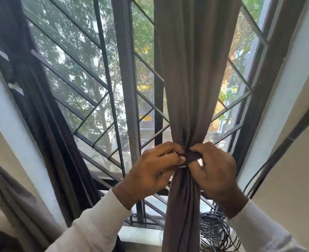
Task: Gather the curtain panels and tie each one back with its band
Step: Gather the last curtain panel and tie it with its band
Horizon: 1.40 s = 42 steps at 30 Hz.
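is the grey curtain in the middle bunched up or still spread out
Bunched up. The grey curtain narrows to a tight waist where the left hand and right hand pinch the dark band around it.

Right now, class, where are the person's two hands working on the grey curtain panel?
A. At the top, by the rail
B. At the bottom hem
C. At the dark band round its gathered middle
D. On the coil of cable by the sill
C: the left hand and right hand both pinch the dark band where the grey curtain panel is cinched narrow.
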{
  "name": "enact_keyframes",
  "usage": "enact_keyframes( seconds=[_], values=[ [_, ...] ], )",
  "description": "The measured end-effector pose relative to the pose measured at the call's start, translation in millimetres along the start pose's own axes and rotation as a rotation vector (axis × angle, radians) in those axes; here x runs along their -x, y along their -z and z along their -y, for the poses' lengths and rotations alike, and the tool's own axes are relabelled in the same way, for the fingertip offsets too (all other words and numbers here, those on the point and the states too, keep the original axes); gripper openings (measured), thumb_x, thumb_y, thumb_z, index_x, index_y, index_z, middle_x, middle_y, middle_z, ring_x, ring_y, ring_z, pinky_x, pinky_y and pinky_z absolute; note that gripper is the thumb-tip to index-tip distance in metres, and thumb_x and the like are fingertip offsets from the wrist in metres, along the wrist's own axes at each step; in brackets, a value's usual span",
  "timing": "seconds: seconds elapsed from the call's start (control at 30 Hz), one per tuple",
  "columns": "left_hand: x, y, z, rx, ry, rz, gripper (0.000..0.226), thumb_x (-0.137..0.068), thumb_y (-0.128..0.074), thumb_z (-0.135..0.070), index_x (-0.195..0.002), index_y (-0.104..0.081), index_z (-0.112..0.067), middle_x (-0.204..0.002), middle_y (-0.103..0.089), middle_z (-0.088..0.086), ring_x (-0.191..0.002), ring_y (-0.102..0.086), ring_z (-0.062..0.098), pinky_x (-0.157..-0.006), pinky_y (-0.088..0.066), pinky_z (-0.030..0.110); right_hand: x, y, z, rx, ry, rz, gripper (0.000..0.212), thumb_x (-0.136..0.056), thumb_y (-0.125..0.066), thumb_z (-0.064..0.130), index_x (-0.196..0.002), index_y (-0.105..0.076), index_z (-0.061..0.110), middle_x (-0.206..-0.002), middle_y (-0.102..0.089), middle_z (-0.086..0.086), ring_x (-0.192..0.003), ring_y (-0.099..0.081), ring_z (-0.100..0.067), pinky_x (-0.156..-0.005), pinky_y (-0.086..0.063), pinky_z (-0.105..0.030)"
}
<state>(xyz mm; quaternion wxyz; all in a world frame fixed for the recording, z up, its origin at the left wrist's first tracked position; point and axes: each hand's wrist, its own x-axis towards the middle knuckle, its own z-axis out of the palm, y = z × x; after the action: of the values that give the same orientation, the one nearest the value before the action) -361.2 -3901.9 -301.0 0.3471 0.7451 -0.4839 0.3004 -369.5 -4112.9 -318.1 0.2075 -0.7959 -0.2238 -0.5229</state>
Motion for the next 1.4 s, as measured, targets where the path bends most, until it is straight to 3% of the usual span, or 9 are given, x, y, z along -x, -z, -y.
enact_keyframes(
  seconds=[0.23,0.4,0.5,0.6,0.8,1.0,1.1,1.23,1.4],
  values=[
    [-13.4,-1.2,4.8,0.115,0.054,0.026,0.011,-0.096,-0.065,0.014,-0.090,-0.066,0.005,-0.104,-0.061,0.013,-0.086,-0.059,0.028,-0.075,-0.051,0.044,-5.9,-2.5,-2.2,0.018,-0.042,0.157,0.042,-0.088,-0.064,0.008,-0.131,-0.065,0.007,-0.104,-0.068,-0.010,-0.075,-0.066,-0.033,-0.062,-0.053,-0.041],
    [-7.1,-2.4,10.6,0.119,0.076,-0.004,0.012,-0.097,-0.064,0.013,-0.089,-0.065,0.004,-0.104,-0.060,0.011,-0.086,-0.058,0.024,-0.075,-0.051,0.038,-24.2,7.4,-3.0,-0.286,-0.230,0.218,0.033,-0.078,-0.076,-0.003,-0.105,-0.070,0.016,-0.088,-0.068,0.007,-0.070,-0.061,-0.009,-0.065,-0.047,-0.016],
    [-0.8,-2.9,16.5,0.111,0.092,-0.023,0.011,-0.098,-0.063,0.011,-0.090,-0.064,0.004,-0.107,-0.061,0.011,-0.088,-0.061,0.028,-0.074,-0.053,0.045,-34.4,10.9,-10.1,-0.461,-0.344,0.343,0.025,-0.075,-0.077,0.005,-0.087,-0.069,0.025,-0.078,-0.065,0.009,-0.060,-0.056,-0.009,-0.054,-0.044,-0.026],
    [2.4,-5.4,18.8,0.075,0.067,-0.008,0.012,-0.101,-0.063,0.006,-0.090,-0.064,0.001,-0.109,-0.060,0.010,-0.084,-0.059,0.024,-0.072,-0.052,0.039,-38.9,17.1,-16.7,-0.602,-0.375,0.439,0.030,-0.078,-0.081,0.000,-0.084,-0.071,0.028,-0.078,-0.067,0.005,-0.054,-0.052,-0.027,-0.048,-0.043,-0.044],
    [5.5,-8.8,26.5,-0.022,0.063,0.001,0.015,-0.098,-0.068,0.007,-0.098,-0.066,-0.007,-0.116,-0.062,0.011,-0.087,-0.049,-0.005,-0.078,-0.042,0.019,-45.8,24.2,-23.0,-0.888,-0.499,0.511,0.017,-0.077,-0.082,0.004,-0.092,-0.079,0.012,-0.078,-0.071,-0.008,-0.061,-0.055,-0.026,-0.058,-0.042,-0.041],
    [2.9,-10.3,34.0,-0.074,0.026,0.028,0.011,-0.099,-0.068,0.006,-0.103,-0.074,-0.002,-0.121,-0.064,0.012,-0.094,-0.053,-0.004,-0.081,-0.046,0.023,-56.3,21.8,-15.8,-0.635,-0.449,0.514,0.009,-0.087,-0.084,0.007,-0.091,-0.083,0.014,-0.078,-0.076,0.001,-0.075,-0.068,-0.024,-0.064,-0.055,-0.026],
    [3.2,-9.8,36.0,-0.133,-0.007,0.006,0.013,-0.099,-0.069,0.003,-0.107,-0.076,-0.005,-0.123,-0.067,0.011,-0.100,-0.065,0.022,-0.077,-0.057,0.041,-53.7,21.5,-14.4,-0.531,-0.431,0.505,0.012,-0.089,-0.082,0.006,-0.088,-0.081,0.018,-0.077,-0.072,0.013,-0.073,-0.063,-0.009,-0.067,-0.045,-0.013],
    [4.2,-8.4,32.4,-0.289,-0.094,0.021,0.018,-0.097,-0.068,0.001,-0.111,-0.078,-0.005,-0.125,-0.068,0.013,-0.100,-0.065,0.030,-0.073,-0.056,0.047,-47.4,25.4,-2.2,-0.232,-0.326,0.416,0.015,-0.090,-0.079,0.019,-0.090,-0.076,0.033,-0.084,-0.065,0.012,-0.084,-0.059,-0.006,-0.071,-0.040,-0.020],
    [10.8,-11.6,23.5,-0.474,-0.206,-0.048,0.016,-0.100,-0.066,0.001,-0.109,-0.079,0.000,-0.113,-0.071,0.020,-0.089,-0.063,0.033,-0.067,-0.053,0.046,-50.9,32.8,9.4,-0.153,-0.238,0.350,0.018,-0.085,-0.083,0.016,-0.095,-0.079,0.031,-0.087,-0.069,0.009,-0.082,-0.060,-0.008,-0.075,-0.044,-0.015]
  ],
)
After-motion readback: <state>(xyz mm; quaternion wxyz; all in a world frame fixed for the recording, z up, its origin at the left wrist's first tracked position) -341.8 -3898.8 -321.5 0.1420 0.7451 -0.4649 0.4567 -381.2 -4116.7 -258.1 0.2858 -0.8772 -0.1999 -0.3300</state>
